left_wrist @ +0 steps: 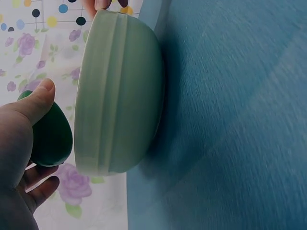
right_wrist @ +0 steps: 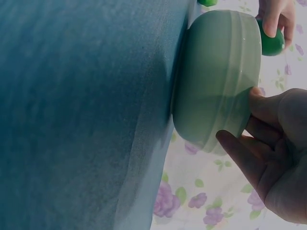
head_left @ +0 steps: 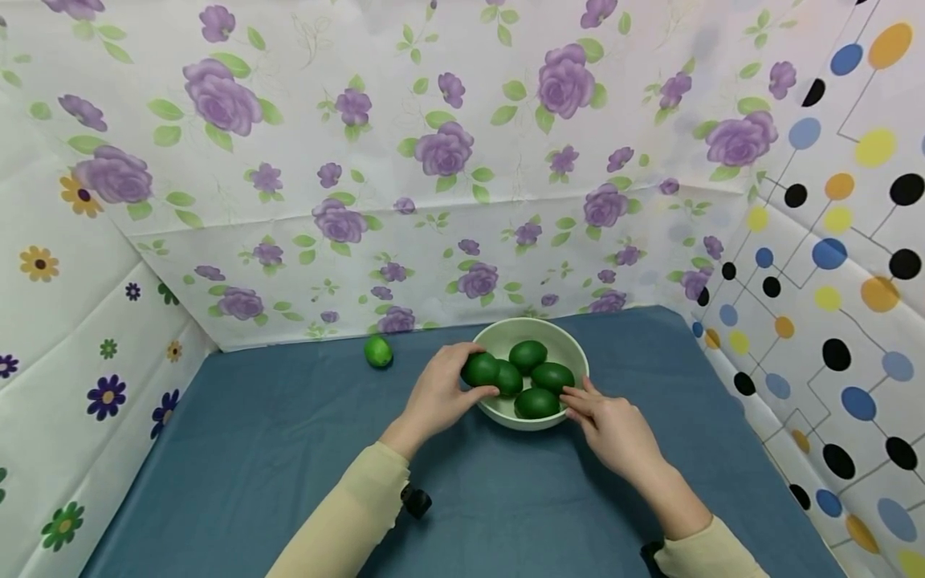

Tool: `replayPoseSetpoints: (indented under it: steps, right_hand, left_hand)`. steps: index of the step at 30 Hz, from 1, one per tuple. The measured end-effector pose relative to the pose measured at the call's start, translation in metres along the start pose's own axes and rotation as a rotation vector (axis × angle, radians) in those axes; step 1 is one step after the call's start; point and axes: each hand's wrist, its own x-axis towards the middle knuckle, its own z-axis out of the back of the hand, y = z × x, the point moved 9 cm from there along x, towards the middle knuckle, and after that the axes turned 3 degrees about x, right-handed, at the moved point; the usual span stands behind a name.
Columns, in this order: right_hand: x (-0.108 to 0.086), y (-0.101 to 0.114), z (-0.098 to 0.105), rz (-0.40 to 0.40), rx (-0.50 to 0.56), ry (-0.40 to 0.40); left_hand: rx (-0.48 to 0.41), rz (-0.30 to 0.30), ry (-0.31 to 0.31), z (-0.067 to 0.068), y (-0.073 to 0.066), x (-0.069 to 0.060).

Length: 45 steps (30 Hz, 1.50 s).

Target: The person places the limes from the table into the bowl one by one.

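Observation:
A pale green bowl [head_left: 531,423] stands on the cloth, with several dark green oval fruits [head_left: 537,403] inside. My left hand [head_left: 438,391] holds one dark green oval fruit [left_wrist: 52,136] between thumb and fingers at the bowl's left rim. In the left wrist view that fruit is just above rim level, beside the bowl [left_wrist: 115,91]. At the bowl's right side, my right hand [head_left: 617,431] grips the rim, some fingertips over it. The right wrist view shows one straight finger of the right hand [right_wrist: 283,148] against the bowl's outer wall.
A small bright green lime [head_left: 378,352] lies at the back of the blue cloth [head_left: 289,449], left of the bowl. Floral sheeting [head_left: 405,265] rises behind. Dotted sheeting [head_left: 817,337] stands at the right, daisy-patterned sheeting [head_left: 94,329] at the left.

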Motion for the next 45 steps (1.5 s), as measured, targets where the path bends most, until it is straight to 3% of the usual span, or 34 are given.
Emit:
replayPoseSetpoints:
  steps: [10, 20, 35, 45]
  right_hand:
    - [0.001, 0.000, 0.000, 0.000, -0.004, 0.002]
    - [0.000, 0.000, 0.000, -0.005, -0.008, 0.000]
    - [0.000, -0.001, -0.002, -0.016, -0.003, 0.014]
    - [0.001, -0.002, -0.001, -0.028, 0.007, 0.014]
  left_hand:
    - [-0.009, -0.023, 0.006, -0.004, -0.008, 0.006]
    - [-0.009, -0.008, 0.074, -0.017, -0.016, 0.014]
    - [-0.001, 0.004, 0.113, -0.033, -0.023, 0.022]
    - [0.055, -0.016, 0.130, -0.042, -0.030, 0.028]
